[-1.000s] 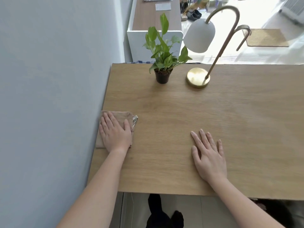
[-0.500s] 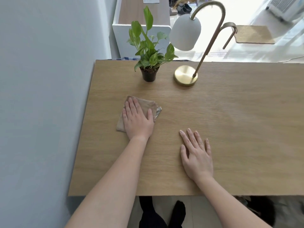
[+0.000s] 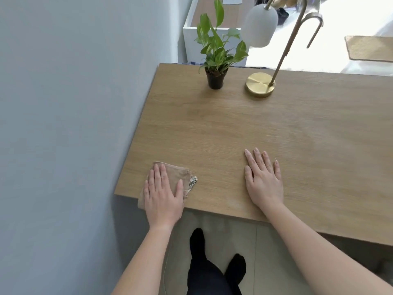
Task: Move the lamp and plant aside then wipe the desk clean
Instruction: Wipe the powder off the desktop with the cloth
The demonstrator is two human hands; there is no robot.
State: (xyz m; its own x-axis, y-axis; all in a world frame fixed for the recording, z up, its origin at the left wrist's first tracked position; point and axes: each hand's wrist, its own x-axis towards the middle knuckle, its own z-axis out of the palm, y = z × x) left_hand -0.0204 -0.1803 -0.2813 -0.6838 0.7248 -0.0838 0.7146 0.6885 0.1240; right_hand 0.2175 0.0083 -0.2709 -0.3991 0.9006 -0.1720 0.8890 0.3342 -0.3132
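The left hand (image 3: 162, 195) lies flat on a folded tan cloth (image 3: 178, 174) at the near left corner of the wooden worktop (image 3: 234, 128), the cloth's near edge hanging just over the rim. The right hand (image 3: 263, 180) rests palm down on bare wood, fingers (image 3: 258, 158) spread, well apart from the cloth. At the far edge a small potted plant (image 3: 217, 58) stands just beside the lamp (image 3: 260, 84), whose brass base sits on the worktop and white shade hangs above it.

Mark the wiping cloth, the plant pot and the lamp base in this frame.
wiping cloth (image 3: 177, 173), head view, bare fabric above the fingers.
plant pot (image 3: 215, 80), head view, black side wall.
lamp base (image 3: 259, 84), head view, brass disc top.
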